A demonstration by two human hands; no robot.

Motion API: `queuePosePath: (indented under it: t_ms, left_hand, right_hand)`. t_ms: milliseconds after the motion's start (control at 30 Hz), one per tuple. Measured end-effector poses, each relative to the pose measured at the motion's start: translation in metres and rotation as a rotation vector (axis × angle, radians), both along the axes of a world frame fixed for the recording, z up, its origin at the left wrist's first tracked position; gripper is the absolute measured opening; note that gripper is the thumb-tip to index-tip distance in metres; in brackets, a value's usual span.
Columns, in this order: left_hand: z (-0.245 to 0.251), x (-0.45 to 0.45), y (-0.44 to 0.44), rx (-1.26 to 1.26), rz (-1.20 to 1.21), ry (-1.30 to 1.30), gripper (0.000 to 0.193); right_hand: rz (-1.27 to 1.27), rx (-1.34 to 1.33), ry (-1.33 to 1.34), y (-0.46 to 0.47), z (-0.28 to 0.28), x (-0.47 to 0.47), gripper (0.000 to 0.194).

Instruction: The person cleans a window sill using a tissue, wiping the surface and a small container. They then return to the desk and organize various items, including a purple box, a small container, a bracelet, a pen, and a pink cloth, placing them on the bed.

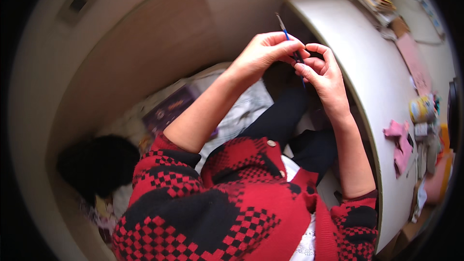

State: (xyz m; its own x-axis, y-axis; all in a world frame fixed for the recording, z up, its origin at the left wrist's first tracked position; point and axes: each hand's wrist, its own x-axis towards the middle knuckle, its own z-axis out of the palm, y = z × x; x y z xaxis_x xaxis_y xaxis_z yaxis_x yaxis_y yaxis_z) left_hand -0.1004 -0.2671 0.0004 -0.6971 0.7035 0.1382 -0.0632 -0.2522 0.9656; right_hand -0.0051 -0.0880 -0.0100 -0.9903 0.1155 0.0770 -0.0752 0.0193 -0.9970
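My left hand (268, 49) and my right hand (322, 69) are raised close together above my legs, beside the edge of the white desk. A thin blue tool with a metal tip (286, 33), perhaps a small brush or a seam ripper, points up and away from me. My left hand pinches it between thumb and fingers. The thumb and a finger of my right hand close on its lower, dark part, where something dark lies along it; I cannot tell what that is. The tool's thin blue end shows below the fingers.
The white desk (348, 25) curves along the right. On it are a stack of books (373, 0), a pink strip (415, 61), a pink cloth piece (400, 145) and a yellow can (422, 108). At the left lie a dark purple box (174, 107) and a black furry item (99, 165).
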Motion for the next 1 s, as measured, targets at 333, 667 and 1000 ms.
queuePosePath:
  t_ms: [333,667,1000]
  left_hand:
    - [0.003,0.093,-0.340,-0.851,0.842,0.055,0.024]
    - [-0.193,0.168,-0.465,-1.002,0.887,-0.557,0.018]
    - [-0.056,0.054,-0.334,-1.022,1.032,0.194,0.020]
  right_hand:
    - [0.390,0.203,-0.107,-0.076,0.010,-0.015,0.048]
    - [0.722,0.272,-0.117,-0.153,-0.015,0.012,0.040]
    - [0.556,0.350,0.001,-0.099,-0.030,0.005,0.038]
